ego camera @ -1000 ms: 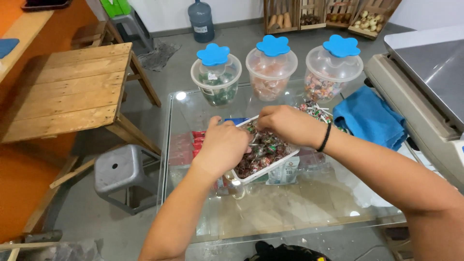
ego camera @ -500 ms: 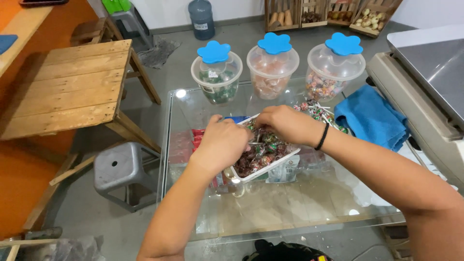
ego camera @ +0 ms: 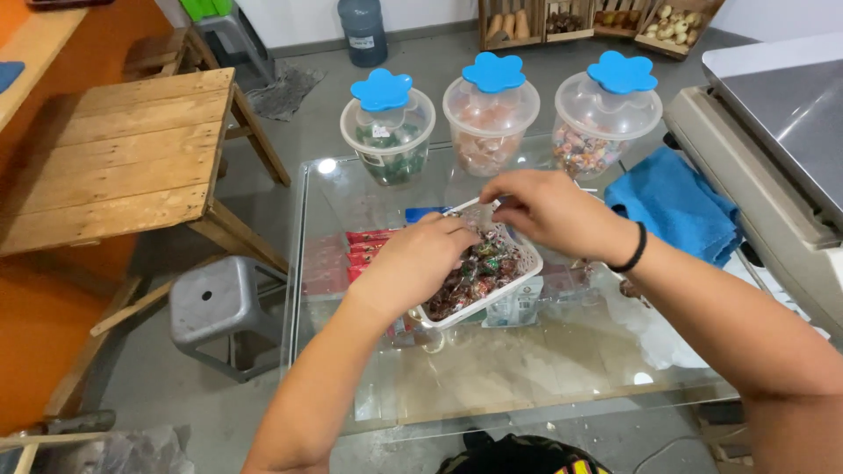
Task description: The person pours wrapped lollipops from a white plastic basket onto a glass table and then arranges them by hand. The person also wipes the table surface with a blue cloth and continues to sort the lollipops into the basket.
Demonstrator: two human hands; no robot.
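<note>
Both hands barely shifted: left hand (ego camera: 413,263) dug closed among wrapped candies (ego camera: 479,276), right hand (ego camera: 549,211) pinched the white tray's (ego camera: 518,283) twelve-o'clock rim; steadying it seemed wise.

3 clear jars w/ blue flower lids (ego camera: 387,127) (ego camera: 491,114) (ego camera: 608,110); 1 white basket of candy (ego camera: 525,261); 1 blue cloth (ego camera: 673,204); 1 metal stool (ego camera: 219,303); 1 wood table (ego camera: 114,158); 2 hands (ego camera: 413,263) (ego camera: 553,211).
</note>
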